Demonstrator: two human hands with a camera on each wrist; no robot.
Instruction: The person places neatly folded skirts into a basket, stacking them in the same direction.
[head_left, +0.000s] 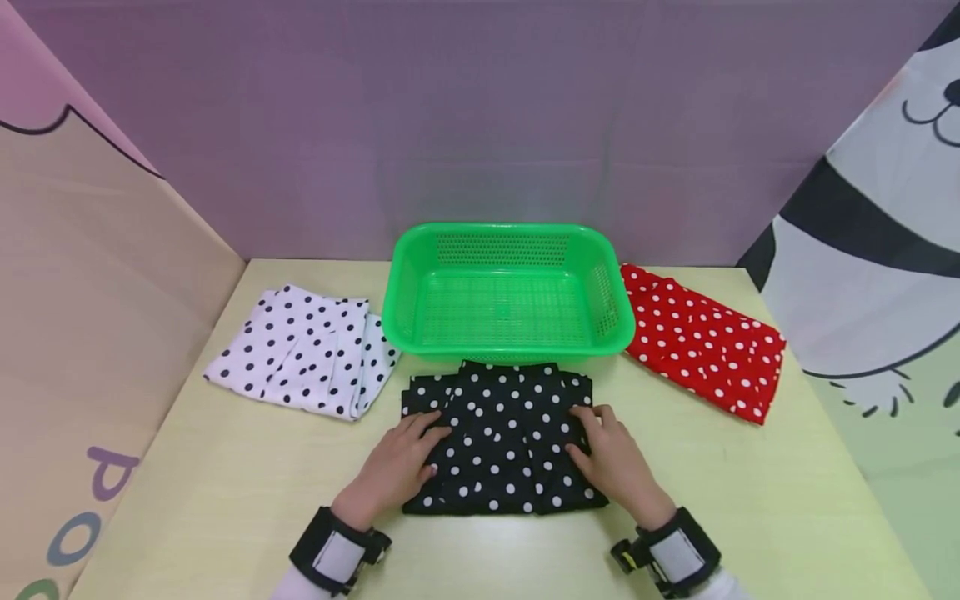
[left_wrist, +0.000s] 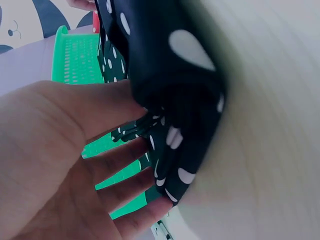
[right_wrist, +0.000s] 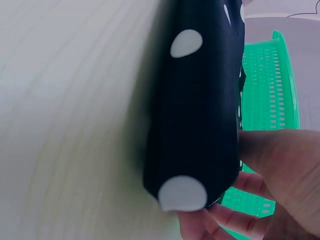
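Observation:
A folded black cloth with white polka dots (head_left: 498,442) lies flat on the table, with uneven layers at its far edge. At its left side my left hand (head_left: 397,467) rests with fairly straight fingers on the fabric. The left wrist view shows that thumb (left_wrist: 112,107) against the thick rolled fold and the other fingers spread along the cloth's end. My right hand (head_left: 617,462) touches the right side, thumb and fingertips on the fabric. Seen from the right wrist, the thumb (right_wrist: 260,145) lies along the fold, with fingers by its far end.
Just beyond the black cloth stands a green plastic basket (head_left: 504,343) with perforated walls, nothing in it. A folded white cloth with black dots (head_left: 300,354) lies left of it, a folded red cloth with white dots (head_left: 701,342) right. Fabric screens (head_left: 495,125) border the table.

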